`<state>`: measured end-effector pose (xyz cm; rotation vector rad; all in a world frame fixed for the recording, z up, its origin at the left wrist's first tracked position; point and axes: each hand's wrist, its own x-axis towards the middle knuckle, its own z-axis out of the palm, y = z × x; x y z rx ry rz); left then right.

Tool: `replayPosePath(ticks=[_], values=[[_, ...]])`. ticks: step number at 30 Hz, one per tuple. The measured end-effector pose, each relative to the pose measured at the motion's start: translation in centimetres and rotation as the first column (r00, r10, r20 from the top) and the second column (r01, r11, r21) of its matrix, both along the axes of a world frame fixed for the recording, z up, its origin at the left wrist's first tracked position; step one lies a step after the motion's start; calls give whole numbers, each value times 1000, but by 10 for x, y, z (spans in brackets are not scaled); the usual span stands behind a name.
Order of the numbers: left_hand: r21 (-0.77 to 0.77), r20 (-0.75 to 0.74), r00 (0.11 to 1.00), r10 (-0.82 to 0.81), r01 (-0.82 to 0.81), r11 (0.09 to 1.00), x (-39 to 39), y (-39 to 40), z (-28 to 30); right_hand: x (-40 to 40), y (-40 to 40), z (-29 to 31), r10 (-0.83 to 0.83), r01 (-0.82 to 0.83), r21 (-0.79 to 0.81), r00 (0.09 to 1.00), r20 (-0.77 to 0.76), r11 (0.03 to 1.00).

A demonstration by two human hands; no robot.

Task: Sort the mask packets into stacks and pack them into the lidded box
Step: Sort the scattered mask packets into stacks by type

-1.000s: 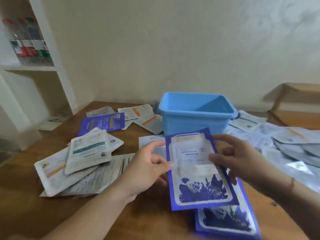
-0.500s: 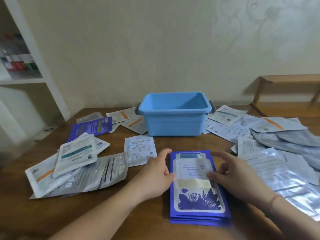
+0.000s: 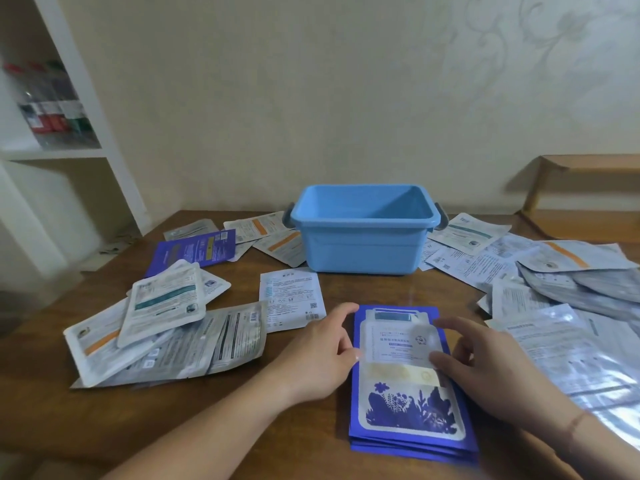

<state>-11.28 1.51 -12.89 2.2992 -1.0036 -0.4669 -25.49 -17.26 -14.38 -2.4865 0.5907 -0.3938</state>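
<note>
A neat stack of glossy purple-blue mask packets printed with a white panel and dark flowers (image 3: 408,382) is lying flat near the front edge of the brown wooden worktop (image 3: 194,414). The left hand (image 3: 322,355) is resting against the stack's left edge, its grip loosely curved, thumb touching the top packet. The right hand (image 3: 485,368) is lying along the right edge, fingers spread and relaxed, thumb pressing on the white panel. Toward the back edge, a lidless light-blue plastic box with grey side handles (image 3: 363,233) is standing open. Crinkled white and silver foil packets (image 3: 162,327) are overlapping at the left; more silvery ones (image 3: 568,306) are spilling off the right edge, cut off.
</note>
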Motion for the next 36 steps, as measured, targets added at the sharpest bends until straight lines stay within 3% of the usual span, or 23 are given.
replayPosePath(ticks=[3,7,12,15,18,23,27,31,34,35,36], values=[[20,5,1000,-6,6,1000,1,2,2,0,1,3,-21,20,-7,999,-36,1000],[-35,67,997,44,-42,998,12,17,14,9,8,19,-36,43,-105,997,71,994],[-135,248,928,280,-253,958,82,65,36,71,60,54,210,-203,-87,974,81,975],[-119,289,865,411,-393,912,144,103,37,134,95,61,313,-312,-27,949,29,950],[-8,339,853,396,-419,908,191,134,28,209,128,61,379,-376,58,924,-45,925],[170,344,909,234,-306,937,222,135,17,321,150,42,237,-198,362,969,-66,911],[206,325,910,256,-332,920,243,122,14,368,151,34,138,-81,477,987,-86,875],[110,306,913,270,-316,942,243,127,10,392,153,29,100,-3,562,985,-142,827],[-194,320,878,356,-307,932,226,129,8,395,158,26,45,118,661,974,-224,741],[-339,189,881,434,-357,871,218,129,10,393,159,27,29,154,701,970,-242,696],[-431,-109,881,461,-459,777,209,130,14,392,159,27,25,168,750,971,-239,640]])
